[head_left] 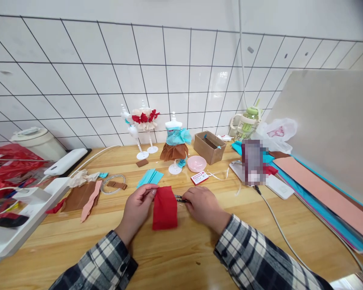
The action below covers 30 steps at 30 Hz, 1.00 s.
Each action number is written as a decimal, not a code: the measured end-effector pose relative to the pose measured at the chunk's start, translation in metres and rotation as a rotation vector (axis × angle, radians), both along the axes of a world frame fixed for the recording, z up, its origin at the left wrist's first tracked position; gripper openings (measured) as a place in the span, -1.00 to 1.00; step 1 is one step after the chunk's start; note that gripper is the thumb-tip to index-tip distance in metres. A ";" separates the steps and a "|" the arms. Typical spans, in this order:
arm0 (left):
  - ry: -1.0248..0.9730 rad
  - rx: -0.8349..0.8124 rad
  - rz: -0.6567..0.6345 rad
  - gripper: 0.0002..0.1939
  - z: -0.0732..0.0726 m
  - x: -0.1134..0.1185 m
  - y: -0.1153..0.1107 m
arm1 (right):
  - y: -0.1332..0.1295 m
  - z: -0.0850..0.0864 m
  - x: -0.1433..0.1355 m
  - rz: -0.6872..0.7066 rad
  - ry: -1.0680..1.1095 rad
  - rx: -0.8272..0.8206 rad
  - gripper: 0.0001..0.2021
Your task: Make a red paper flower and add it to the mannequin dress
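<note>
A rectangular piece of red crepe paper (165,209) hangs just over the wooden table, pinched at its upper left corner by my left hand (140,203), thumb against fingers. My right hand (202,203) is closed around dark tweezers (180,199), whose tips reach the right edge of the red paper; whether they grip it I cannot tell. Behind the paper lie folded light-blue paper strips (150,177). Farther back stands a small white dress form (174,125) wearing a blue top and a brown gathered skirt.
Two more small dress forms (142,155) stand by the tiled wall. A pink bowl (196,164), a cardboard box (210,147) and a small red-and-white box (199,178) sit beyond my right hand. Paper scraps (80,196) and a power strip (27,225) are left; paper sheets (323,193) lie right.
</note>
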<state>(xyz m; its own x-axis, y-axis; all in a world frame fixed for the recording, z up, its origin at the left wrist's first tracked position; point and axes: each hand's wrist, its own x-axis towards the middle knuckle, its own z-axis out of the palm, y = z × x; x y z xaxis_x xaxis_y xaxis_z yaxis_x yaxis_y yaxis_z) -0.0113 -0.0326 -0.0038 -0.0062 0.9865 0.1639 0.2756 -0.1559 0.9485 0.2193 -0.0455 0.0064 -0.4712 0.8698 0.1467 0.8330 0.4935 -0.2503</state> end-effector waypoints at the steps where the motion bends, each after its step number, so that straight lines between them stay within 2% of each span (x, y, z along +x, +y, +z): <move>1: 0.112 0.009 -0.021 -0.74 -0.003 0.000 0.003 | 0.001 0.000 0.002 -0.041 -0.009 0.011 -0.85; 4: 0.387 0.076 -0.047 -0.69 -0.005 -0.001 0.008 | 0.003 -0.003 0.004 -0.133 -0.030 0.034 -0.86; 6: 0.544 0.242 -0.007 -0.69 -0.002 -0.001 0.006 | 0.004 -0.005 0.004 -0.144 -0.016 0.037 -0.86; 8: 0.657 0.375 -0.035 -0.68 0.002 0.002 -0.001 | 0.006 -0.005 0.005 -0.134 0.034 0.035 -0.85; 11: 0.812 0.357 -0.326 -0.59 0.002 0.007 -0.013 | 0.013 0.000 0.016 -0.144 0.101 0.055 -0.79; 13: 0.886 0.314 -0.452 -0.44 -0.001 0.008 -0.016 | 0.020 0.005 0.032 -0.211 0.104 0.075 -0.78; 16: 0.904 0.306 -0.433 -0.36 -0.001 0.002 -0.014 | 0.028 0.008 0.066 -0.348 0.085 0.072 -0.79; 20: 0.868 0.445 -0.333 -0.41 0.017 0.001 -0.010 | 0.035 0.002 0.097 -0.413 0.077 0.111 -0.74; 22: 0.824 0.541 -0.346 -0.55 0.027 0.020 -0.010 | 0.038 -0.004 0.099 -0.386 0.068 0.123 -0.68; 25: 0.825 0.554 -0.493 -0.59 0.033 0.074 -0.003 | 0.042 -0.009 0.092 -0.357 0.069 0.136 -0.56; 26: 0.825 0.564 -0.496 -0.57 0.031 0.095 0.002 | 0.043 -0.010 0.090 -0.365 0.070 0.147 -0.51; 28: 0.814 0.568 -0.418 -0.55 0.023 0.134 0.014 | 0.045 -0.011 0.092 -0.400 0.059 0.172 -0.46; 30: 0.812 0.551 -0.362 -0.61 0.012 0.159 0.028 | 0.046 -0.012 0.100 -0.437 0.028 0.182 -0.48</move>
<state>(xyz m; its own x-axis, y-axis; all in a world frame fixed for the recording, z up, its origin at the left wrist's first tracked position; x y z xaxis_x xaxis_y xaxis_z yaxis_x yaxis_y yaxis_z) 0.1479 -0.0047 0.0082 0.5881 0.6947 0.4141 0.6487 -0.7110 0.2715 0.3192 0.0008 -0.0060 -0.0605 0.9447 0.3223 0.9666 0.1360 -0.2173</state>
